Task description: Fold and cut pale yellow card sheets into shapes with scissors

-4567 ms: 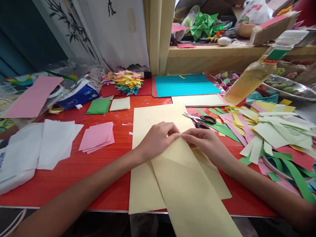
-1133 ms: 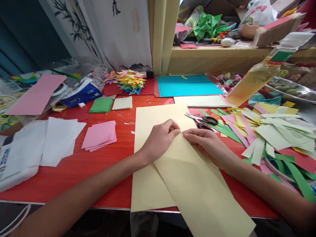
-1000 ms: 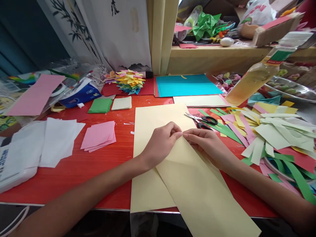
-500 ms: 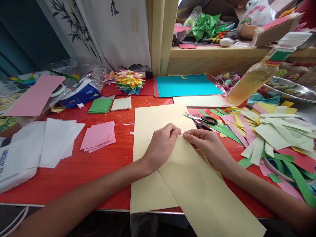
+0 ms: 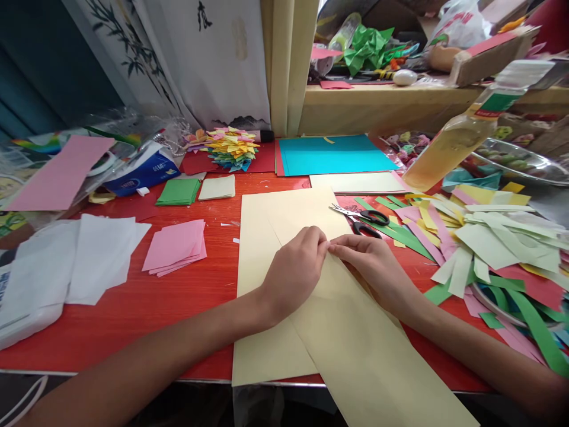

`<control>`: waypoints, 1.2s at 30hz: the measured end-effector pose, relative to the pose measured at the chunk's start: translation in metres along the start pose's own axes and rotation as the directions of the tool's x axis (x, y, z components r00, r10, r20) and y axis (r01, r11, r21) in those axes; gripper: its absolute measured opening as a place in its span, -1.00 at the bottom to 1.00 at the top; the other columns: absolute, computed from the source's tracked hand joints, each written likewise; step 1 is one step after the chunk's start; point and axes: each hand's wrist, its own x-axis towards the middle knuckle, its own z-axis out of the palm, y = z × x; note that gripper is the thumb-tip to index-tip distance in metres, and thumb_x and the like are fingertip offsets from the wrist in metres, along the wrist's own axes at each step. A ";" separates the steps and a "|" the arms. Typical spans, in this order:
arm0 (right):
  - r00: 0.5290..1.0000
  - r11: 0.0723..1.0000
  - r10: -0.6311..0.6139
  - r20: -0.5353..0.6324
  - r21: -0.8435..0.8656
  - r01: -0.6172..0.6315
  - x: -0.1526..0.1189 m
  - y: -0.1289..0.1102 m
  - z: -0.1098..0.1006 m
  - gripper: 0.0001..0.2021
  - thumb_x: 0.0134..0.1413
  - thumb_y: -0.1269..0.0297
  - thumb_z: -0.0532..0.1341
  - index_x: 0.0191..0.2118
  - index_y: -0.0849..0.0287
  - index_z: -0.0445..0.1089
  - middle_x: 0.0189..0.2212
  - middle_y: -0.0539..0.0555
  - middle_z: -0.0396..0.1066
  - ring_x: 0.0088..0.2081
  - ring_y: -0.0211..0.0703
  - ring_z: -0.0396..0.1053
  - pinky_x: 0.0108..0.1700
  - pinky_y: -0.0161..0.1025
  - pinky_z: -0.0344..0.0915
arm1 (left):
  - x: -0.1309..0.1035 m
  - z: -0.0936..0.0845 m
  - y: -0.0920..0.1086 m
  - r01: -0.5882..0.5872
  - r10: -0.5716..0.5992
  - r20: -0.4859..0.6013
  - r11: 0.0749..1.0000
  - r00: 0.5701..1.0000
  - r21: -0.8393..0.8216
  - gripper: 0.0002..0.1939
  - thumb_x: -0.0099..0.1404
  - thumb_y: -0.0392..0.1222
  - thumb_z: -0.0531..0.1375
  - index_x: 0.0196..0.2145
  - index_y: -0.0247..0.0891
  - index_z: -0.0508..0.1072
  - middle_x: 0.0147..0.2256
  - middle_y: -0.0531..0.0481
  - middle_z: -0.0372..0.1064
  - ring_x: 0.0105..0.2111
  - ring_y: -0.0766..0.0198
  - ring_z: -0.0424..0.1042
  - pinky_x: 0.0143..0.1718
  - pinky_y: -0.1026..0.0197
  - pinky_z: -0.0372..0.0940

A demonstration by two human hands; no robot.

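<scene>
A pale yellow paper sheet [image 5: 368, 344] lies slanted over another pale yellow sheet [image 5: 267, 255], its lower part reaching past the table's front edge. My left hand [image 5: 297, 267] is closed, fingertips pinching the upper sheet near its top edge. Meeting it there, my right hand [image 5: 368, 261] pinches the same sheet between thumb and fingers; the fingertips of both hands touch. Just beyond my right hand rest scissors [image 5: 362, 219] with black handles, their blades parted over the lower sheet. The exact fold under my fingers is hidden.
Paper strips [image 5: 502, 237] in several colours heap up at the right, beside a bottle [image 5: 457, 142]. Blue paper [image 5: 338, 157] lies at the back. Pink squares [image 5: 175, 246], green squares [image 5: 178, 191] and white sheets [image 5: 104, 255] sit on the red table's left [image 5: 186, 320].
My left hand has shifted slightly, closing the small gap so its fingertips now meet those of my right hand. Both still pinch the sheet. The view has moved a little.
</scene>
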 end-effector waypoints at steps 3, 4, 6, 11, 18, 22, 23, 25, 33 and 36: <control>1.000 1.000 0.009 -0.016 0.018 -0.009 0.000 0.000 0.001 -0.77 -0.03 0.10 0.18 -0.41 0.17 0.41 -0.49 0.03 0.35 -0.47 -0.24 0.28 -0.42 -0.28 0.19 | -0.001 0.004 -0.003 -0.082 0.085 -0.010 0.982 0.996 0.169 -0.88 0.35 -0.26 -0.09 -0.34 -0.25 0.18 -0.36 0.05 0.25 -0.41 0.38 0.23 -0.42 0.28 0.17; 1.000 1.000 0.002 -0.023 0.022 -0.001 0.000 0.000 0.002 -0.78 -0.04 0.11 0.18 -0.42 0.18 0.41 -0.50 0.03 0.35 -0.47 -0.24 0.27 -0.42 -0.28 0.19 | -0.001 0.004 -0.004 -0.103 0.108 -0.013 0.971 0.994 0.216 -0.88 0.35 -0.28 -0.10 -0.33 -0.25 0.18 -0.36 0.04 0.25 -0.41 0.38 0.23 -0.42 0.28 0.17; 0.999 0.999 -0.015 -0.032 0.031 0.016 0.000 0.000 0.002 -0.78 -0.05 0.13 0.19 -0.43 0.19 0.42 -0.53 0.03 0.32 -0.46 -0.24 0.26 -0.41 -0.29 0.18 | -0.001 0.005 -0.005 -0.136 0.147 -0.016 0.947 0.989 0.293 -0.88 0.34 -0.31 -0.11 -0.32 -0.26 0.18 -0.37 0.03 0.25 -0.42 0.37 0.23 -0.44 0.29 0.17; 1.000 0.996 0.007 -0.010 0.092 -0.006 0.002 0.001 0.002 -0.82 -0.03 0.19 0.19 -0.46 0.20 0.39 -0.53 0.00 0.27 -0.46 -0.29 0.21 -0.42 -0.32 0.13 | 0.001 0.002 -0.006 -0.210 0.242 -0.027 0.886 0.970 0.414 -0.89 0.34 -0.33 -0.10 -0.32 -0.27 0.18 -0.37 0.02 0.26 -0.41 0.37 0.23 -0.50 0.29 0.14; 0.998 0.994 0.056 -0.002 0.098 -0.056 0.003 0.003 0.000 -0.83 -0.04 0.18 0.20 -0.45 0.18 0.36 -0.56 -0.04 0.21 -0.52 -0.34 0.15 -0.49 -0.34 0.07 | 0.009 -0.006 -0.007 -0.207 0.298 -0.118 0.850 0.947 0.484 -0.85 0.37 -0.27 -0.13 -0.35 -0.26 0.16 -0.40 0.04 0.25 -0.44 0.39 0.23 -0.52 0.29 0.10; 0.998 0.993 0.065 0.012 0.100 -0.066 0.002 0.003 0.000 -0.84 -0.05 0.17 0.20 -0.44 0.17 0.34 -0.55 -0.03 0.22 -0.52 -0.29 0.20 -0.48 -0.32 0.12 | 0.015 -0.017 -0.008 -0.154 0.241 -0.147 0.885 0.959 0.440 -0.87 0.36 -0.29 -0.12 -0.34 -0.25 0.16 -0.37 0.03 0.27 -0.41 0.37 0.26 -0.49 0.28 0.10; 0.998 0.993 0.061 0.022 0.100 -0.063 0.002 0.003 0.000 -0.83 -0.05 0.17 0.19 -0.44 0.17 0.34 -0.55 -0.02 0.23 -0.51 -0.28 0.21 -0.48 -0.31 0.13 | 0.017 -0.020 -0.009 -0.129 0.213 -0.159 0.898 0.964 0.421 -0.88 0.35 -0.31 -0.11 -0.34 -0.24 0.15 -0.37 0.03 0.28 -0.40 0.37 0.27 -0.49 0.28 0.09; 0.997 0.993 0.060 0.040 0.098 -0.064 0.001 0.003 0.000 -0.83 -0.05 0.17 0.19 -0.44 0.17 0.33 -0.54 -0.01 0.25 -0.51 -0.27 0.23 -0.47 -0.30 0.15 | 0.020 -0.027 -0.011 -0.080 0.165 -0.183 0.914 0.969 0.398 -0.88 0.32 -0.35 -0.11 -0.34 -0.23 0.15 -0.36 0.03 0.28 -0.39 0.35 0.28 -0.51 0.27 0.07; 0.993 0.991 0.116 0.035 0.067 -0.118 0.001 0.002 0.001 -0.82 -0.05 0.15 0.19 -0.45 0.17 0.35 -0.56 -0.01 0.28 -0.55 -0.29 0.24 -0.53 -0.33 0.14 | 0.037 -0.050 -0.028 0.044 0.079 -0.305 0.925 0.949 0.376 -0.87 0.28 -0.36 -0.11 -0.40 -0.21 0.10 -0.39 0.01 0.24 -0.41 0.31 0.25 -0.48 0.24 0.03; 0.991 0.989 0.123 0.046 0.075 -0.126 0.000 0.001 0.002 -0.81 -0.04 0.14 0.18 -0.45 0.17 0.37 -0.54 0.01 0.32 -0.53 -0.27 0.28 -0.53 -0.34 0.15 | 0.042 -0.059 -0.035 0.087 0.046 -0.336 0.924 0.941 0.371 -0.84 0.27 -0.38 -0.12 -0.45 -0.20 0.06 -0.44 0.02 0.20 -0.46 0.31 0.20 -0.48 0.23 0.01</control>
